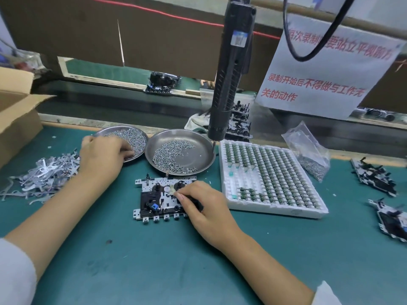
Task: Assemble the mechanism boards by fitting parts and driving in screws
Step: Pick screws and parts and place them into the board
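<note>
The board (161,198), a white metal plate carrying black plastic parts and one small blue piece, lies flat on the green table (136,260) in the near middle, just near of the two round metal dishes. The right hand (201,208) rests on the board's right half, its fingers curled together and its fingertips pinching a small part against the board; what that part is cannot be told. The left hand (103,156) reaches into the left dish (125,142), fingers bent down and bunched among the screws (134,139) there; whether it grips any cannot be told. The right dish (182,150) touches the left one and holds a crescent of loose screws on its near-left side.

An electric screwdriver (231,69) hangs upright above the far edge of the right dish, its tip just above the rim. To the right of the dishes lies a white foam tray (271,179) filled with rows of small green parts, with a few gaps on its left side. A clear bag (308,150) of screws stands at the tray's far-right corner. A heap of thin grey metal strips (41,175) lies on the table at the left, near a cardboard box (17,119). Two more boards (374,177) lie at the right edge.
</note>
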